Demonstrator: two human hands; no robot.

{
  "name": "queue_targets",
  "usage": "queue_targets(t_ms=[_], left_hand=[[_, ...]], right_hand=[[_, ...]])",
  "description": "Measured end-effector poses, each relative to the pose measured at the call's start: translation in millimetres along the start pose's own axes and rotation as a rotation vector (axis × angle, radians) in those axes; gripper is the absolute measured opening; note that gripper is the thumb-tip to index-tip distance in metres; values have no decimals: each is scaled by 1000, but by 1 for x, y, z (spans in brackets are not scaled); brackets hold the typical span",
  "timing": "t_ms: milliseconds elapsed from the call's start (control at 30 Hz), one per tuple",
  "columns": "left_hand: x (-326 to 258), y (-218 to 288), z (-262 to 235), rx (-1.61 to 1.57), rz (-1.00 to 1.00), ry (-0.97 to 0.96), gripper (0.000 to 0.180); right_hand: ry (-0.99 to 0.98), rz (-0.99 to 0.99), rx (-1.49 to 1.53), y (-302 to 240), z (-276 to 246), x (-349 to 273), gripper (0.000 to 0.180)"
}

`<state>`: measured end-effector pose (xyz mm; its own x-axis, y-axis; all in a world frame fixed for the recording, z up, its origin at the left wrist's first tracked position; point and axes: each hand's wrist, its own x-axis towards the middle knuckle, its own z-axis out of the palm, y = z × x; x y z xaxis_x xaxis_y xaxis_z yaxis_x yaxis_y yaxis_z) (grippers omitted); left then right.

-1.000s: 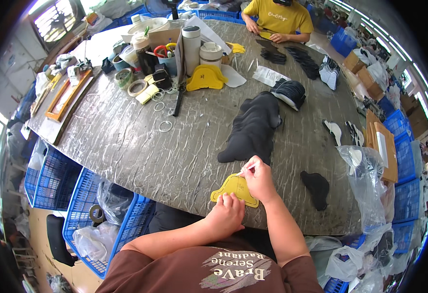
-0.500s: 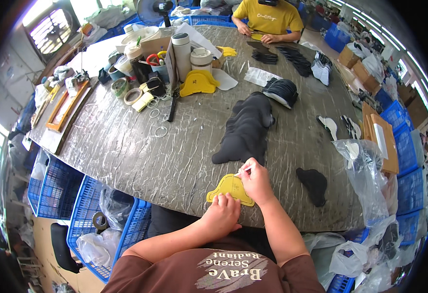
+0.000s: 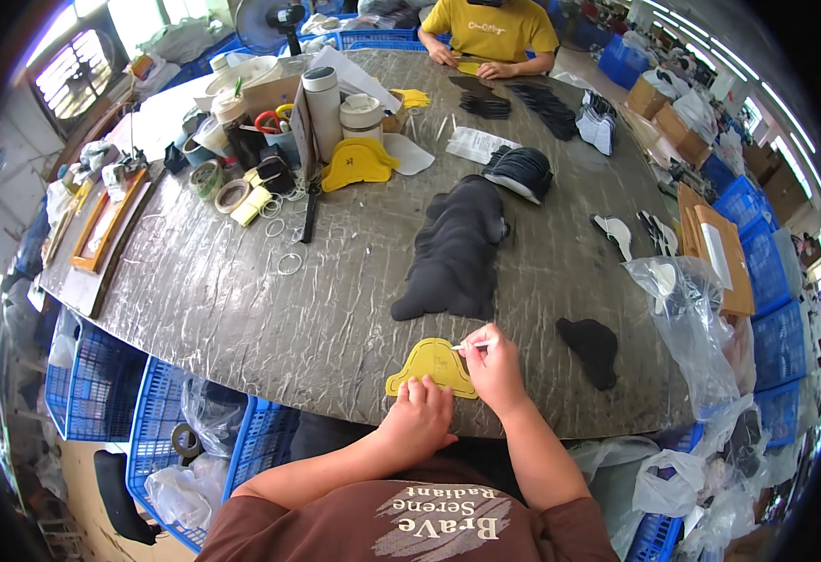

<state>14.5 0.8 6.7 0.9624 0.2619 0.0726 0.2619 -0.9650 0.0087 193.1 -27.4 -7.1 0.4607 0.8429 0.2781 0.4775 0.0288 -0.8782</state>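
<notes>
- Under both hands, at the near edge of the grey table [image 3: 242, 309], a yellow cut-out piece [image 3: 429, 363] is lying flat.
- The left hand [image 3: 420, 419] is resting on the lower edge of the yellow piece; its fingers [image 3: 417, 391] are curled and pressing down on the piece, not gripping around anything.
- The right hand [image 3: 493, 368] is sitting just to the right of the yellow piece, with its fingers [image 3: 481, 343] pinching a small thin white tool [image 3: 463, 347]; the tip of this tool is touching the upper right part of the piece.
- Beyond the fingertips, a pile of dark grey pieces [image 3: 462, 248] is lying near the yellow piece but not touching it.
- To the right of the right hand, a single black piece [image 3: 593, 348] is lying apart from the fingers, and farther right a clear plastic bag [image 3: 687, 318] is hanging over the table rim.
- To the left of the left hand, a bare stretch of table is running far, with only some thin wire rings [image 3: 288, 263] farther away.
- The near table edge is passing just below the left fingers, so the yellow piece is sitting very close to it.
- Far beyond the fingers, another person in a yellow shirt [image 3: 490, 28] is working at the opposite side of the table.
</notes>
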Motion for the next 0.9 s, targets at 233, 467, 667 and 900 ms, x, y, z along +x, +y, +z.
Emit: queue_targets(t_ms=[233,467,667,900], left_hand=[[-2,-1,2,-1,11,-4,82],[-2,-1,1,-9,21,-33,80],[-2,-1,-1,6,30,-58,79],[-2,-2,-2,6,39,-84,79]], right_hand=[[46,35,37,0,-7,-34,9],[100,-103,-55,1,-13,-60,10],[137,-77,29,-1,-21,-73,12],[130,-78,-81,-13,-27,-84,16]])
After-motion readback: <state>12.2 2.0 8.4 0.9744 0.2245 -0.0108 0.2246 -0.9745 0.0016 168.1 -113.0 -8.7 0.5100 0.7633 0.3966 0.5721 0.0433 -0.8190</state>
